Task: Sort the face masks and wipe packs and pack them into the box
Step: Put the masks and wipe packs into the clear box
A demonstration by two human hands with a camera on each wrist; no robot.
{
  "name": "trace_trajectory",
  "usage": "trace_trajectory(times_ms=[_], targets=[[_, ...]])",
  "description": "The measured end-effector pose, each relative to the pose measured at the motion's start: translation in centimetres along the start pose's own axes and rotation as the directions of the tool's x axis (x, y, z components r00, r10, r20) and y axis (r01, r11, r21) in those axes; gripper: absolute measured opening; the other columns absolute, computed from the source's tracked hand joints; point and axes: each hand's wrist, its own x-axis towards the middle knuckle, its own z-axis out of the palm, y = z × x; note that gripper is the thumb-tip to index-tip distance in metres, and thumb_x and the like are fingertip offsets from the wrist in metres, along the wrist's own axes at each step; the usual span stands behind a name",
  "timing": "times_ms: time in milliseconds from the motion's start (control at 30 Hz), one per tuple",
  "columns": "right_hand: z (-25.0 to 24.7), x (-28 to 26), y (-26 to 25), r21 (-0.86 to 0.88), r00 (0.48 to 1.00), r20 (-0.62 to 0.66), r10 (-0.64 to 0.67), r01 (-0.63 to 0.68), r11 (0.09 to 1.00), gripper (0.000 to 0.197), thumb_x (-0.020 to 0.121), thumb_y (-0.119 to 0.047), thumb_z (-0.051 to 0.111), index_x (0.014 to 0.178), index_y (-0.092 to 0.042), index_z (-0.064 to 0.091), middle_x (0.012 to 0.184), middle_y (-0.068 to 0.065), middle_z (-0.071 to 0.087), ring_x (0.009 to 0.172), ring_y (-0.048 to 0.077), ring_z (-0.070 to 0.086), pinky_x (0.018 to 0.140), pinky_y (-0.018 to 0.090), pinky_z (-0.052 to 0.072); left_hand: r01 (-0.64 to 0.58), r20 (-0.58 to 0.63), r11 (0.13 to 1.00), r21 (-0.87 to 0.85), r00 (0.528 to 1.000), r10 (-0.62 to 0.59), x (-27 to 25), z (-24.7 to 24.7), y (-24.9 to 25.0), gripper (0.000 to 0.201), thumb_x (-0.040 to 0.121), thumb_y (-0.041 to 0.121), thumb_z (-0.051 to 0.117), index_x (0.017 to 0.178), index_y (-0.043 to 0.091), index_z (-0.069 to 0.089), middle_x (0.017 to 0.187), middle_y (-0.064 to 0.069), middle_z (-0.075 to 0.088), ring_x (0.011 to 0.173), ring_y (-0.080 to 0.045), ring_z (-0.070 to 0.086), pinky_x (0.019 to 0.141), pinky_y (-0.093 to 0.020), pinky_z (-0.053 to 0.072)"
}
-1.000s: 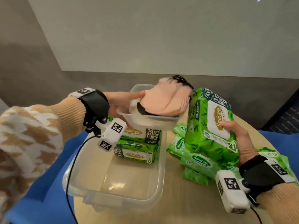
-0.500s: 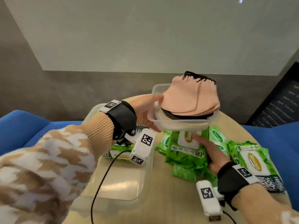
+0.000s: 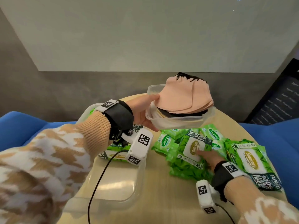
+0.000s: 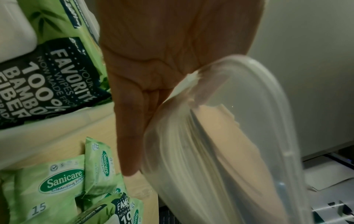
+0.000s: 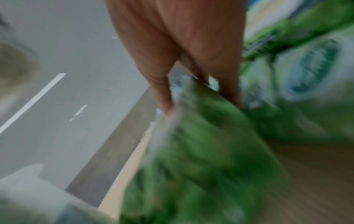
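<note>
My left hand (image 3: 144, 110) grips the near end of a small clear tub (image 3: 178, 122), thumb over the rim, and holds it in the air above the table's far side. A stack of peach face masks (image 3: 182, 97) with black ear loops fills the tub (image 4: 249, 136). My right hand (image 3: 208, 157) grips a large green wipe pack (image 3: 191, 151) that lies on a heap of small wipe packs (image 3: 165, 141); its thumb is on the label. The right wrist view is blurred, with the pack (image 5: 201, 151) between thumb and fingers. The big clear box (image 3: 116, 183) stands at the left with large wipe packs (image 3: 113, 154) at its far end.
Another large wipe pack (image 3: 252, 162) lies at the table's right edge. The round wooden table (image 3: 169, 199) shows bare wood in front of the heap. Blue seats (image 3: 24, 126) flank the table, and a grey wall rises behind it.
My left hand has carried the tub of masks from over the box to the right, above the heap. My right hand has lowered the large pack from upright onto the small packs.
</note>
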Motion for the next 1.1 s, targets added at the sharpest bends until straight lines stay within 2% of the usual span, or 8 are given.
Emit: trace_trajectory(times_ms=[67,133,267,500,600,700,967,1100], targets=[[-1.6,-1.7,-3.0,-0.047,0.991,-0.024,-0.128,0.127,0.991,0.054,0.093,-0.033,0.058,0.129,0.006,0.050,0.117,0.022,0.061,0.112,0.036,0.055,0.099,0.045,0.044,-0.008,0.012,1.000,0.021,1.000,0.008,-0.2,0.0,0.3,0.057,0.098,0.051,0.032,0.130,0.008,0.050,0.101,-0.013,0.066,0.076,-0.028,0.067,0.057,-0.043,0.059],[-3.2,-4.6,-6.7,0.385,0.958,0.117,-0.264,0.201,0.901,0.062,0.092,-0.052,0.048,0.129,-0.002,0.050,0.108,0.017,0.061,0.107,0.032,0.057,0.092,0.045,0.048,-0.015,0.023,0.999,0.051,1.000,0.014,-0.3,0.0,0.7,0.059,0.097,0.054,0.031,0.127,0.008,0.052,0.093,-0.010,0.068,0.071,-0.026,0.067,0.057,-0.041,0.058],[-3.9,-11.0,-11.7,0.649,0.744,0.468,-0.476,0.076,0.757,0.068,0.078,-0.063,0.044,0.117,-0.013,0.068,0.114,0.014,0.069,0.100,0.029,0.067,0.076,0.040,0.059,-0.037,0.051,0.989,0.141,0.998,0.030,-0.7,0.0,1.3,0.064,0.095,0.061,0.024,0.118,0.011,0.056,0.092,-0.009,0.068,0.070,-0.023,0.067,0.061,-0.038,0.057],[-2.4,-11.4,-12.0,0.663,0.746,0.421,-0.516,0.135,0.736,0.040,0.093,-0.040,0.038,0.096,-0.017,0.070,0.090,0.008,0.072,0.075,0.023,0.069,0.062,0.037,0.058,-0.145,-0.065,0.976,0.161,0.985,0.157,-1.0,-3.4,2.0,0.084,0.089,0.071,0.013,0.118,0.007,0.059,0.112,-0.015,0.066,0.090,-0.027,0.065,0.074,-0.036,0.055],[-2.6,-11.1,-12.2,0.674,0.740,0.397,-0.543,0.166,0.719,0.039,0.093,-0.041,0.039,0.105,-0.017,0.066,0.097,0.008,0.069,0.081,0.023,0.067,0.065,0.038,0.058,0.005,-0.243,0.610,0.792,0.920,0.309,-0.2,-7.1,1.0,0.057,0.089,0.052,0.054,0.126,0.009,0.055,0.124,-0.010,0.060,0.101,-0.023,0.058,0.082,-0.029,0.046],[-2.6,-10.9,-12.3,0.656,0.744,0.384,-0.547,0.198,0.729,0.039,0.094,-0.041,0.037,0.107,-0.017,0.065,0.100,0.008,0.068,0.085,0.024,0.066,0.066,0.039,0.058,0.184,-0.194,0.129,0.974,0.979,0.068,1.6,-9.1,-1.8,0.086,0.064,0.036,0.085,0.137,0.016,0.042,0.134,0.000,0.053,0.119,-0.022,0.052,0.101,-0.031,0.040],[-1.3,-10.4,-12.8,0.624,0.755,0.382,-0.533,0.214,0.751,0.038,0.094,-0.042,0.038,0.109,-0.020,0.064,0.103,0.007,0.068,0.089,0.024,0.064,0.065,0.038,0.058,0.021,-0.054,0.150,0.989,0.974,0.220,-0.3,-10.4,-2.2,0.080,0.049,0.027,0.091,0.120,0.024,0.055,0.113,0.003,0.066,0.099,-0.017,0.062,0.079,-0.023,0.045],[-0.2,-10.3,-13.0,0.608,0.769,0.379,-0.515,0.213,0.765,0.040,0.094,-0.041,0.038,0.117,-0.018,0.062,0.106,0.008,0.068,0.091,0.025,0.064,0.064,0.038,0.059,-0.056,0.062,0.148,0.987,0.997,-0.038,-2.8,-9.4,-3.0,0.056,0.048,0.028,0.091,0.096,0.031,0.062,0.085,0.015,0.068,0.080,-0.009,0.064,0.074,-0.022,0.049]])
